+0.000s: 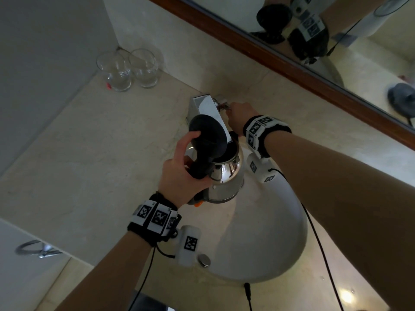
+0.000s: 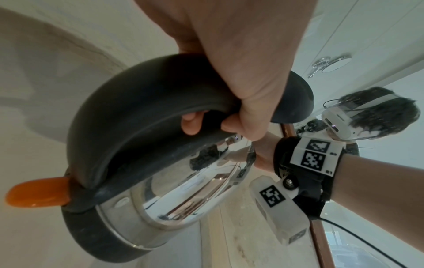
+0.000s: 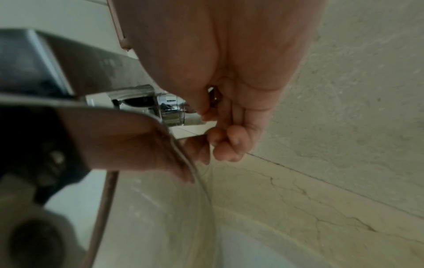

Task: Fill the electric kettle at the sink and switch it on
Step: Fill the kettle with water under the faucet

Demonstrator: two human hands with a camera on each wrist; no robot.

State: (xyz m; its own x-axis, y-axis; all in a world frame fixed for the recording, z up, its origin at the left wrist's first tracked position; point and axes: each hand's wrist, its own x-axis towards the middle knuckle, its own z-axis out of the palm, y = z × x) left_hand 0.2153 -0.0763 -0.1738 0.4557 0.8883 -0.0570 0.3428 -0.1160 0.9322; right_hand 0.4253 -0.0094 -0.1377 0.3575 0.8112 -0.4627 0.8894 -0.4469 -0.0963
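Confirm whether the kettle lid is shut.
No: the kettle lid stands flipped up under the tap, held by the left hand.

- Kettle: mirror-bright chrome body, black handle, black lid, black base band, orange switch tab.
- Counter: pale beige marble, faint grey veining.
- Sink: plain white.
- Tap: shiny silver.
- Wristbands: black, carrying white blocks printed with black square-code patterns.
- Glasses: clear.
- Mirror frame: reddish brown.
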